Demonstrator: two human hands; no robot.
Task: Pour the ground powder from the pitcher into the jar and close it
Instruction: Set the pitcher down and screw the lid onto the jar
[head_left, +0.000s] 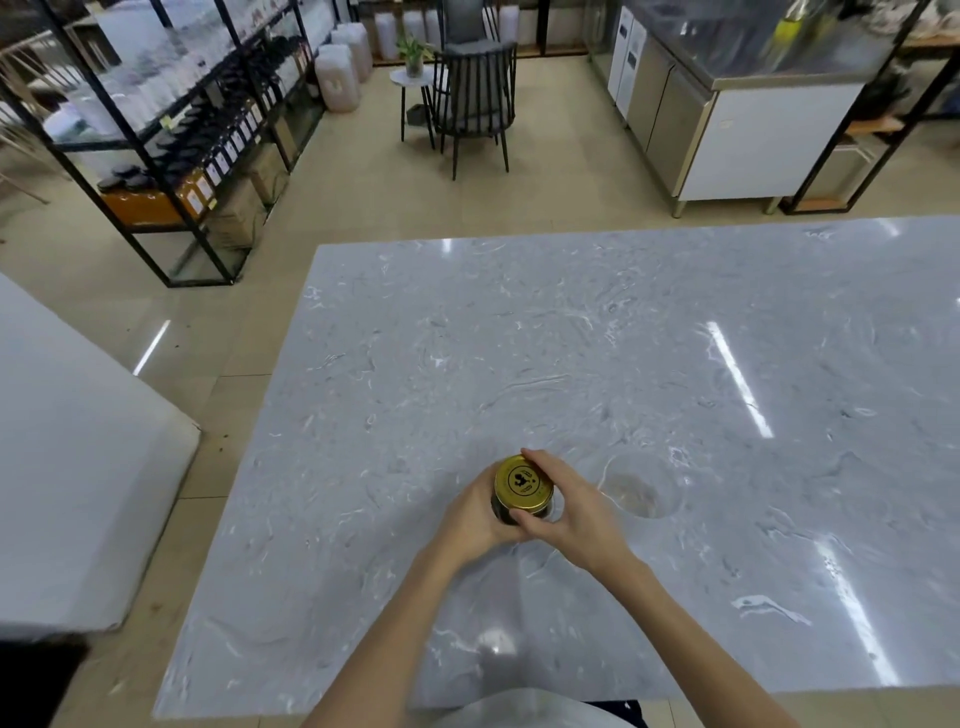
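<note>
A small jar (503, 512) with dark contents stands on the grey marble table (623, 364), near its front edge. A gold lid (522, 482) with a black emblem sits on top of the jar. My left hand (475, 514) wraps the jar's body from the left. My right hand (563, 501) grips the lid's rim, fingers over its far side and thumb on the near side. A clear pitcher (644, 486) stands just right of my right hand, with a little brownish residue inside. It is hard to make out against the table.
A second white table (67, 467) stands to the left across a strip of tiled floor. Black shelving with bottles and jars (171, 135) is at the back left, a chair (475, 98) behind the table, steel cabinets (727, 119) at the back right.
</note>
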